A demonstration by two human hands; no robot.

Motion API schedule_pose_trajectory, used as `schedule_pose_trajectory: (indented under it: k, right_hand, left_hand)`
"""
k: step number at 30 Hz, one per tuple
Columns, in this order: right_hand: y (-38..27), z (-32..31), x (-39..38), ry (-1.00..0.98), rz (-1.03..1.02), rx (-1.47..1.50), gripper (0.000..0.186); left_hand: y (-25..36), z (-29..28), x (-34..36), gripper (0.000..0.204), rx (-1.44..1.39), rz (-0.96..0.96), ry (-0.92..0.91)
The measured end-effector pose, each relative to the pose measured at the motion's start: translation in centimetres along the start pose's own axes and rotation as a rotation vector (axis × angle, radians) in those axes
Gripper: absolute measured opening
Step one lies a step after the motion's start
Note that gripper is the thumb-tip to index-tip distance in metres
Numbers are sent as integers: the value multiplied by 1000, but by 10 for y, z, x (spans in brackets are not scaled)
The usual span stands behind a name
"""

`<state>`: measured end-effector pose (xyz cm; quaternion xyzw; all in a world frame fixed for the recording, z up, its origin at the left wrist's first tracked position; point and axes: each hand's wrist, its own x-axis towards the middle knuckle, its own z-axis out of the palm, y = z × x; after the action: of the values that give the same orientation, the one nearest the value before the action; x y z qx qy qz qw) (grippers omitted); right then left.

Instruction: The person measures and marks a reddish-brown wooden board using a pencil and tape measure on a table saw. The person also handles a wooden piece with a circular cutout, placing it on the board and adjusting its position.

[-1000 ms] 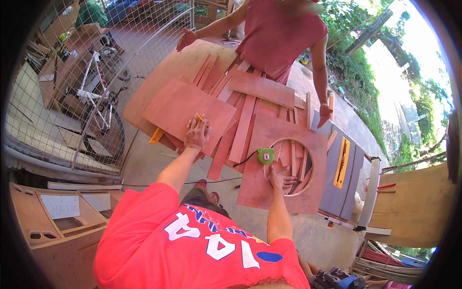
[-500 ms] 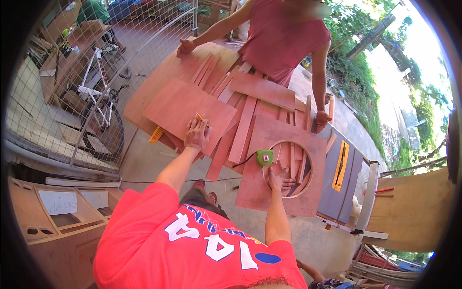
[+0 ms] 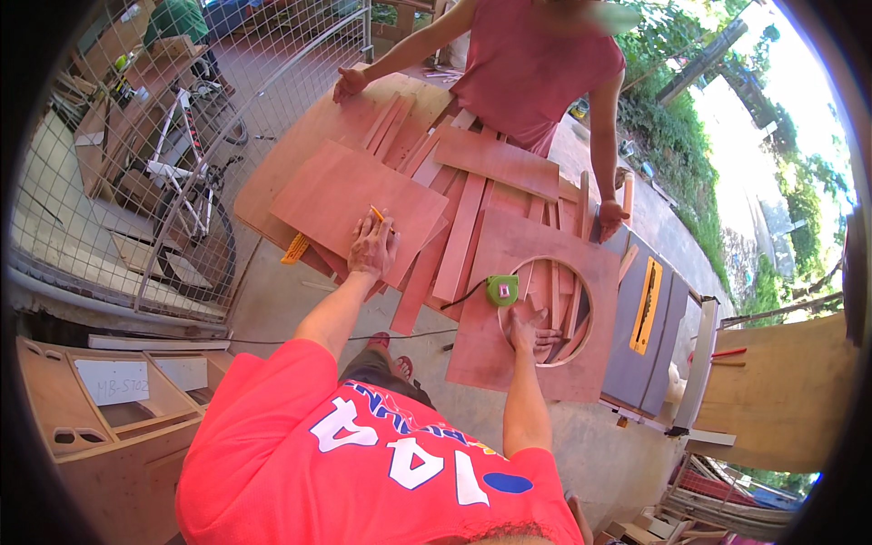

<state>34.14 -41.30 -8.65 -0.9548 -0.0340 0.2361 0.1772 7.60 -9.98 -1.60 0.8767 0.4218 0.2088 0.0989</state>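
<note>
My left hand (image 3: 371,248) rests on a flat reddish wooden panel (image 3: 341,193), a yellow pencil (image 3: 376,213) held between its fingers. To the right lies a square wooden board (image 3: 481,357) with a large round hole. My right hand (image 3: 529,332) is open at the left edge of that hole, its fingers spread over the opening. Just above this hand sits a green tape measure (image 3: 501,291), with a dark strap trailing to the left. Through the hole several wood strips show.
Loose wood strips (image 3: 461,238) and a smaller plank (image 3: 498,162) cover the worktable. Across it stands a person in a red sleeveless shirt (image 3: 545,68), both hands held out sideways. A table saw (image 3: 627,350) with a yellow insert adjoins at right. Wire fencing (image 3: 300,64) and a bicycle (image 3: 186,182) are at left.
More of the pencil shows at my left hand, whose fingers have shifted slightly. My right hand stays at the round hole. The facing person's hands have moved only a little.
</note>
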Motion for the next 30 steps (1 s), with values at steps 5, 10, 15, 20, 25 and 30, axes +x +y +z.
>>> schedule_pose_trajectory:
  k: [5,10,15,20,25,30]
  right_hand:
    - [1,3,2,45,49,-80,124]
    - [1,8,5,74,32,-87,123]
    - [6,6,8,48,-5,-45,124]
    - [7,6,9,79,38,-127,123]
    - [7,3,7,-8,-25,-1,119]
    - [12,5,13,0,-73,-5,120]
  left_hand:
    - [5,-7,0,40,-23,-5,-7]
    - [7,-13,0,39,-21,-12,-19]
    - [6,-7,1,39,9,3,-13]
    - [4,-7,-1,40,17,-4,-30]
    - [7,-13,-1,41,5,-36,-67]
    - [7,-14,0,40,-12,1,0]
